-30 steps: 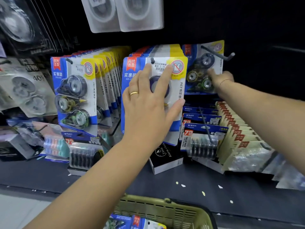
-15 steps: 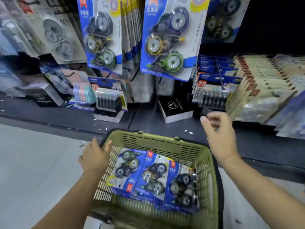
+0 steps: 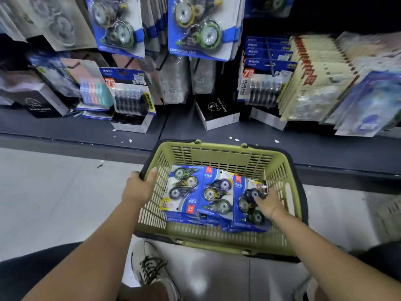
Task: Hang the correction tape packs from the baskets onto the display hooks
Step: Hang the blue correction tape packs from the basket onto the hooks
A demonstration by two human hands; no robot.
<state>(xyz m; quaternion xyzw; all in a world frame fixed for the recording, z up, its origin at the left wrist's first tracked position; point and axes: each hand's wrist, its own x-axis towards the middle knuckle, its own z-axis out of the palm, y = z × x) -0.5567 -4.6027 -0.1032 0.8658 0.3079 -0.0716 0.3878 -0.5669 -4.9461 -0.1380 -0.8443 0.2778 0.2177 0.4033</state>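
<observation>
A green plastic basket [image 3: 219, 158] stands on the floor in front of the shelf. Several blue correction tape packs lie flat in it: a left pack [image 3: 184, 187], a middle pack [image 3: 217, 196] and a right pack [image 3: 245, 207], with more beneath. My left hand [image 3: 138, 187] grips the basket's left rim. Reaching inside, my right hand [image 3: 269, 203] has its thumb on the right pack's blister and its fingers curled at that pack's right edge. Matching packs [image 3: 199, 29] hang in rows on the display hooks above.
A dark shelf ledge [image 3: 86, 129] runs behind the basket. On it stand a black alarm clock box [image 3: 217, 114], refill packs [image 3: 262, 83] and other hanging stock [image 3: 314, 83]. My shoe [image 3: 149, 266] is just before the basket on the pale floor.
The view dropped from the hooks to the basket. My left hand left the hung pack and took the basket rim. My right hand came down from the hook into the basket onto the right pack.
</observation>
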